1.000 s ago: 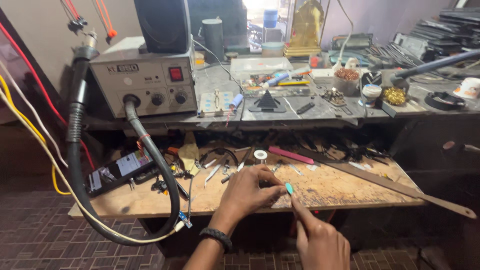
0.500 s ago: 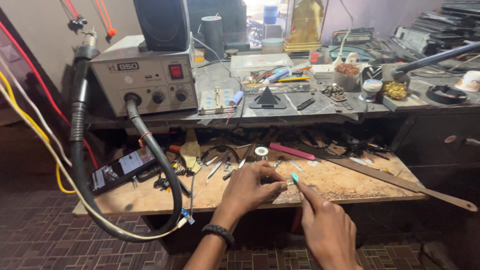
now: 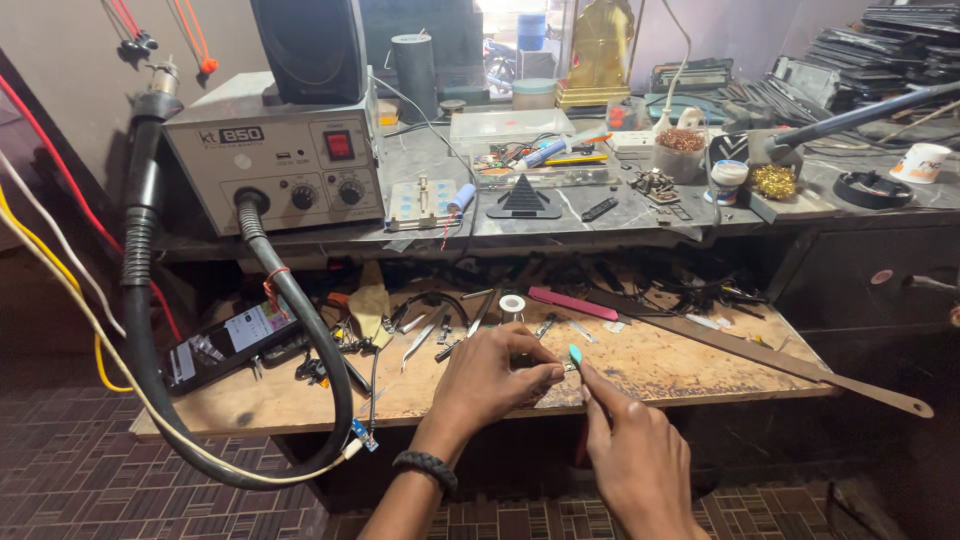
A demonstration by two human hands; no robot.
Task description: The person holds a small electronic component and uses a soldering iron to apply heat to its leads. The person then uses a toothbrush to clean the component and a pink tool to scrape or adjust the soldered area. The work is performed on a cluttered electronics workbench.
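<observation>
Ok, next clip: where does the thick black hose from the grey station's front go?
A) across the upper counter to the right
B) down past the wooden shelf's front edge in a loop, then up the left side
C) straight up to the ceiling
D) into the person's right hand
B: the black hose leaves the grey station, loops below the wooden shelf edge and climbs on the left; both hands hold other small items.

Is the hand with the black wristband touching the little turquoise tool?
Cannot tell. In the head view the left hand pinches something tiny right beside the turquoise-tipped tool in the right hand; any gap is too small to see.
</observation>
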